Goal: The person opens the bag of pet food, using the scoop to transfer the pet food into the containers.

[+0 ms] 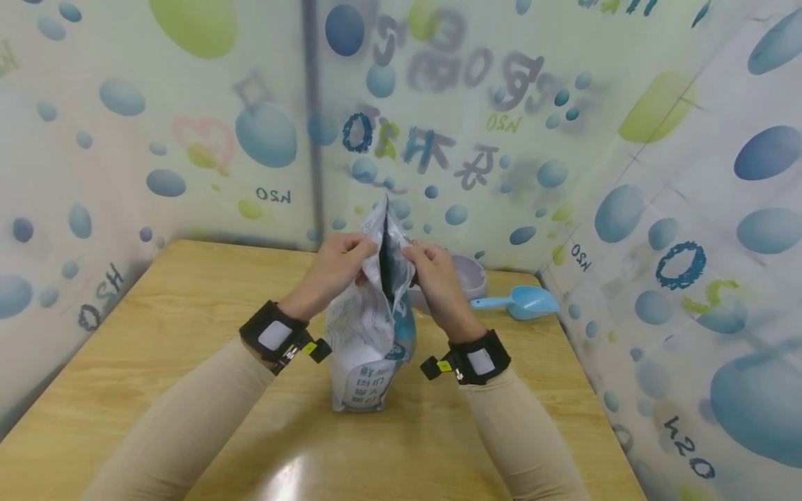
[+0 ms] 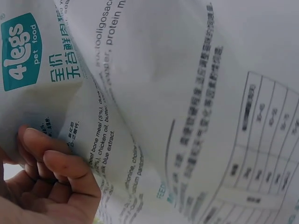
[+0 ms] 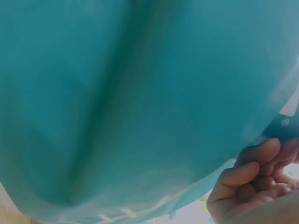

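Note:
A white and teal pet food bag (image 1: 366,341) stands upright on the wooden table, its top spread apart into a narrow dark slit. My left hand (image 1: 338,268) pinches the left edge of the mouth between thumb and fingers. On the opposite edge, my right hand (image 1: 435,278) pinches the other side. Printed text and a "4legs pet food" label cover the bag (image 2: 154,93) in the left wrist view, with curled left fingers (image 2: 70,172) beside it. The right wrist view is mostly filled by the teal side, and right fingers (image 3: 247,172) show at its edge. The bag's contents are hidden.
Behind my right hand sits a greyish-purple bowl (image 1: 471,277), partly hidden. A light blue scoop (image 1: 529,303) lies to its right, near the table's right edge. Patterned walls (image 1: 276,195) border the wooden table (image 1: 207,292) at the back and right.

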`<state>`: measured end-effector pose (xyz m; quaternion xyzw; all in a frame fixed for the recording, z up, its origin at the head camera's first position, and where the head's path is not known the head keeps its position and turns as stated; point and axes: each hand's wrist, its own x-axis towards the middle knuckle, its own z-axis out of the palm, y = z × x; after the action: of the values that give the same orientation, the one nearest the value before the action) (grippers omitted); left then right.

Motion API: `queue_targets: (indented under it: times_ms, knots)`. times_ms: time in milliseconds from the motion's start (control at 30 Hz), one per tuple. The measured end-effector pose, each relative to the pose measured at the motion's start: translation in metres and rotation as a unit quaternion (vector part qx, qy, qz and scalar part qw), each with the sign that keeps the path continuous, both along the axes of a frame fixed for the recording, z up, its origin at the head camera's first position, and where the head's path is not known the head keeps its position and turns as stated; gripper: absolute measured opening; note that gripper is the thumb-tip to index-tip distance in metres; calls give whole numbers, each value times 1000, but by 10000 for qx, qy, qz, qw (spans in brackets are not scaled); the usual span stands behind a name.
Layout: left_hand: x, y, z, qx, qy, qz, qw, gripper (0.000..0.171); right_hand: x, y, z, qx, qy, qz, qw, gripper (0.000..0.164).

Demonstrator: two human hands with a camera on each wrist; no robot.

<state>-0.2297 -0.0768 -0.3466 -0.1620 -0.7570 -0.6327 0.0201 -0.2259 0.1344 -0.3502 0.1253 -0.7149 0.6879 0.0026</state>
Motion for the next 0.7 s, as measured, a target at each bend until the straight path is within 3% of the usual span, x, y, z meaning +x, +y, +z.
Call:
queue_targets:
  times_ms: [267, 700]
  knots:
    - [4, -16, 3, 53, 307, 19, 9995, 43, 1, 8, 1, -358, 127, -218, 9990, 44]
    - [8, -37, 17, -713, 434, 311, 9960, 43, -1, 19, 0, -16, 152, -599, 9981, 48]
